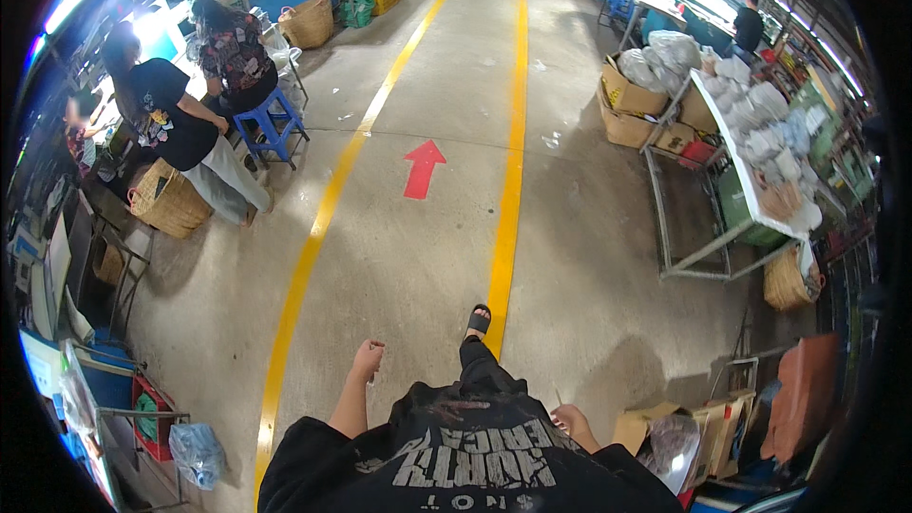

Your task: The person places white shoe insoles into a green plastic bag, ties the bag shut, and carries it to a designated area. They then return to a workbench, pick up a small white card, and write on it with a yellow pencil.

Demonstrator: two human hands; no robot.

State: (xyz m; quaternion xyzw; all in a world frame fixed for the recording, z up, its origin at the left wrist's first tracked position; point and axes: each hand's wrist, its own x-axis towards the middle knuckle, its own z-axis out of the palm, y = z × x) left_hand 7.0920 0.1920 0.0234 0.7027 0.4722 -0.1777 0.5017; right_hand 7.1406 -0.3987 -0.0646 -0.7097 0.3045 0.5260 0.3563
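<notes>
Down the concrete aisle run two yellow lines [313, 247] with one red arrow [423, 169] between them. Left hand [367, 358] hangs curled loosely shut, holding nothing. Right hand [568, 418] pinches one thin stick [557, 398] near two cardboard boxes [693, 427]. One sandalled foot [478, 321] steps forward.

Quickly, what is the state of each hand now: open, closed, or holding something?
Left hand: loosely closed fist, holding nothing visible.
Right hand: cannot tell; perhaps a thin object.
</notes>
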